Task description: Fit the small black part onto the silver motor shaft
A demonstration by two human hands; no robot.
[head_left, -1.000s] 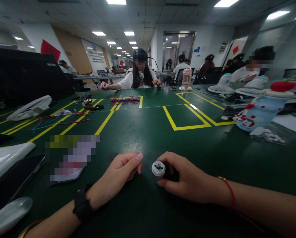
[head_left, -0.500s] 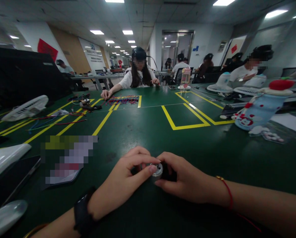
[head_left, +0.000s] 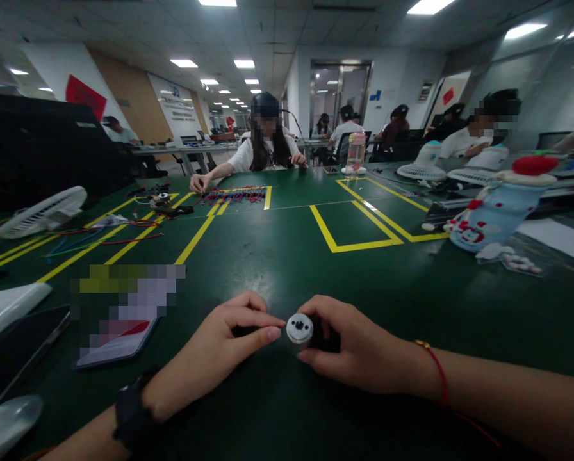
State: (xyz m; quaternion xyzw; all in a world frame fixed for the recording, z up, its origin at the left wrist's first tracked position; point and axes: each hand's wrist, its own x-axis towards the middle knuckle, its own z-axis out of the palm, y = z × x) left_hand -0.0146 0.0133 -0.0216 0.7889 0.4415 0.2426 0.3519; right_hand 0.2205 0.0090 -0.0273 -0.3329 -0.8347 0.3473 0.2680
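Note:
A small silver metal cylinder (head_left: 299,328) stands on the green table, its round top facing up with a dark centre and small dark holes. My right hand (head_left: 354,346) is curled around its right side, thumb at the front and fingers behind. Just left of the cylinder is my left hand (head_left: 241,336), its thumb and index fingertips close together beside the rim. Whether anything tiny sits between those fingertips is too small to tell.
A blue bottle with a red top (head_left: 503,208) stands at the right. Blurred flat cards (head_left: 128,320) and a white mouse (head_left: 11,419) lie at the left. Across the table (head_left: 248,256), a person's hand (head_left: 200,184) touches a pile of coloured wires (head_left: 239,194).
My left hand has moved left, off the top of the cylinder, uncovering its round face. My right hand keeps its hold on the cylinder. The view has shifted slightly.

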